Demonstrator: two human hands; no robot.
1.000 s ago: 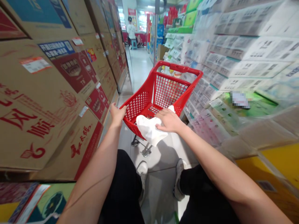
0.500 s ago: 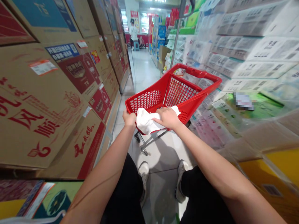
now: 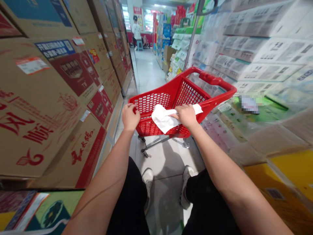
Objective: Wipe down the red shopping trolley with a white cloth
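Observation:
A red plastic shopping cart (image 3: 156,98) with perforated sides stands askew in front of me, its handle toward the right. My left hand (image 3: 131,117) is closed around the cart's left corner, the fingers curled at the rim. In my right hand (image 3: 186,115) a white cloth (image 3: 164,118) is bunched against the cart's near side. One part of the cloth hangs loosely to the left of the fingers, and another end sticks out on the right along the rim.
Stacked cardboard cartons (image 3: 31,107) line the left side. Wrapped white packs (image 3: 264,52) and yellow boxes (image 3: 290,176) crowd the right. A metal pole (image 3: 193,39) rises behind the cart. Far down the tiled aisle a person (image 3: 136,31) is by a blue stool (image 3: 139,45).
My right hand has moved right and slightly up along the near side with the cloth. The left hand has shifted a little left and up at the corner. The cart sits slightly differently in view.

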